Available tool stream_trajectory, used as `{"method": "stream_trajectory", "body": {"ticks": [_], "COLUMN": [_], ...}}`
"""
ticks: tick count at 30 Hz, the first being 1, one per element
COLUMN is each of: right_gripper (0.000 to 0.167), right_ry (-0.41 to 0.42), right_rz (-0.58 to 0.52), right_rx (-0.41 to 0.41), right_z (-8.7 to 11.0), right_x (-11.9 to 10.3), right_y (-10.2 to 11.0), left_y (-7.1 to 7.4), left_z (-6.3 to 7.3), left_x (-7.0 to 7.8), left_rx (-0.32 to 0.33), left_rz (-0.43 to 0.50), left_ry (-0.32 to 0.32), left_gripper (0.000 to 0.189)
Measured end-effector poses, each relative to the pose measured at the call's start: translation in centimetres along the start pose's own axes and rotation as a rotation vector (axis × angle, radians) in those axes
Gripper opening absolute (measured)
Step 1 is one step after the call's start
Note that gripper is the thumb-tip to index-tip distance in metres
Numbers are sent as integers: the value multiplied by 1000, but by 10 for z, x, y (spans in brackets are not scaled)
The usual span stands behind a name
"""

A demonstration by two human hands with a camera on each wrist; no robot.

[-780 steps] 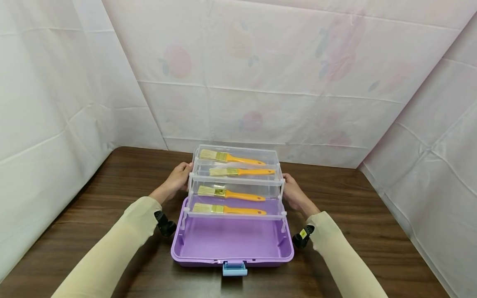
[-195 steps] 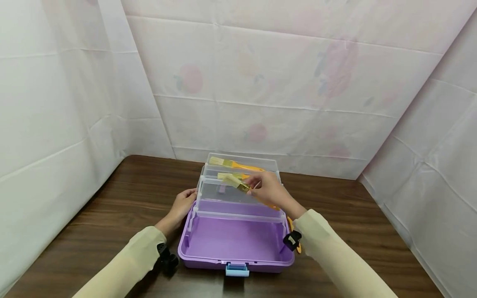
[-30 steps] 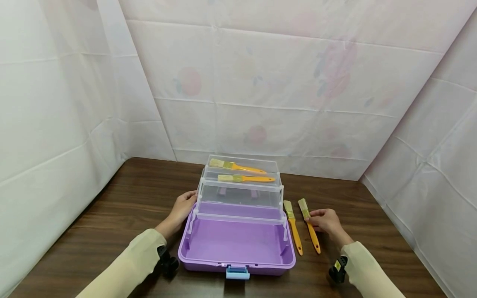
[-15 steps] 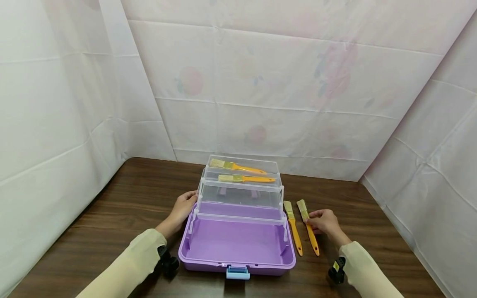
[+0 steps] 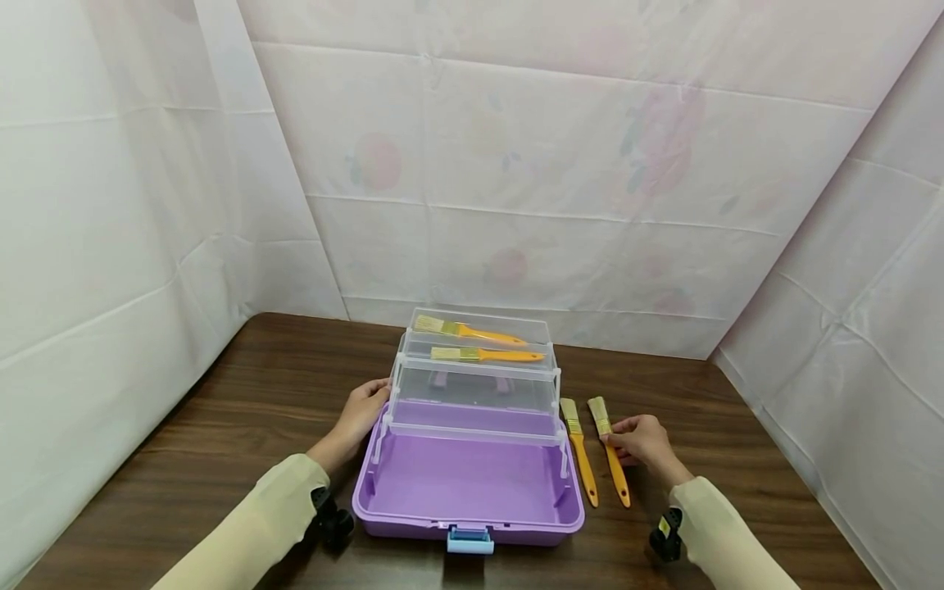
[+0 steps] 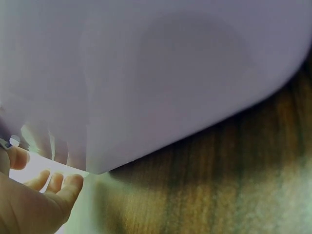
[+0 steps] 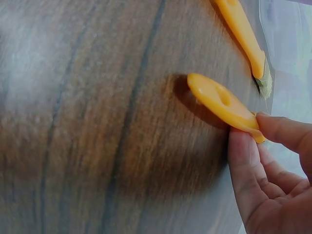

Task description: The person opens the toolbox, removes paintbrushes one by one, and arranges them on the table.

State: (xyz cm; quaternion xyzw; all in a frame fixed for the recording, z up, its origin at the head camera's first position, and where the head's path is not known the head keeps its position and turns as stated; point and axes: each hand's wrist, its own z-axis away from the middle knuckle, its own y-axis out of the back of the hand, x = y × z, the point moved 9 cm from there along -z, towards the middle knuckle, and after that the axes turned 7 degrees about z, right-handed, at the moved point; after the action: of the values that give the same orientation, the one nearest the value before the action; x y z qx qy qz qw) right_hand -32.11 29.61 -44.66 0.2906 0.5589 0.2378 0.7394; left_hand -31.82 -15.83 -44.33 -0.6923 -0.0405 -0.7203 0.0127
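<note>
On the table to the right of the box, my right hand point(image 5: 643, 442) pinches a paintbrush point(image 5: 616, 475) with a yellow handle and pale bristles. In the right wrist view, thumb and fingers grip its handle point(image 7: 219, 100). Parallel to it lies a second paintbrush point(image 5: 585, 469), nearer the box. My left hand point(image 5: 363, 410) rests at the left side of the open purple storage box point(image 5: 472, 483), its fingertips at the edge of the clear trays. Loosely bent fingers point(image 6: 70, 187) show at the box's edge in the left wrist view.
Upper clear trays hold two more paintbrushes, a rear brush point(image 5: 487, 334) and a front brush point(image 5: 509, 356). The lower clear tray point(image 5: 472, 430) overhangs the box. A blue latch point(image 5: 469, 541) hangs at its front. White curtains point(image 5: 516, 205) stand behind and beside the dark wooden table point(image 5: 221, 451).
Two paintbrushes from the lower trays now lie right of the box. Over the last second, the gripped brush's handle end swung slightly left. My left hand has stayed at the box.
</note>
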Motion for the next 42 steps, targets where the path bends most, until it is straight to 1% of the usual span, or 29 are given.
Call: {"method": "stream_trajectory", "body": {"ticks": [8, 13, 32, 42], "right_gripper": [20, 22, 16, 15], "right_ry": [-13, -11, -5, 21], "right_rz": [36, 52, 31, 64], "right_rx": [-15, -21, -37, -48], "right_z": [-1, 1, 3, 3], "right_x": [1, 1, 1, -2], "right_y": [2, 2, 2, 3], "left_y": [0, 0, 0, 1], "left_z": [0, 0, -1, -2], "left_x": [-1, -1, -3, -3], "left_rx": [1, 5, -1, 9], "left_rz": [-1, 1, 3, 2], "left_ry": [7, 9, 15, 10], "left_gripper": [41, 41, 41, 40]}}
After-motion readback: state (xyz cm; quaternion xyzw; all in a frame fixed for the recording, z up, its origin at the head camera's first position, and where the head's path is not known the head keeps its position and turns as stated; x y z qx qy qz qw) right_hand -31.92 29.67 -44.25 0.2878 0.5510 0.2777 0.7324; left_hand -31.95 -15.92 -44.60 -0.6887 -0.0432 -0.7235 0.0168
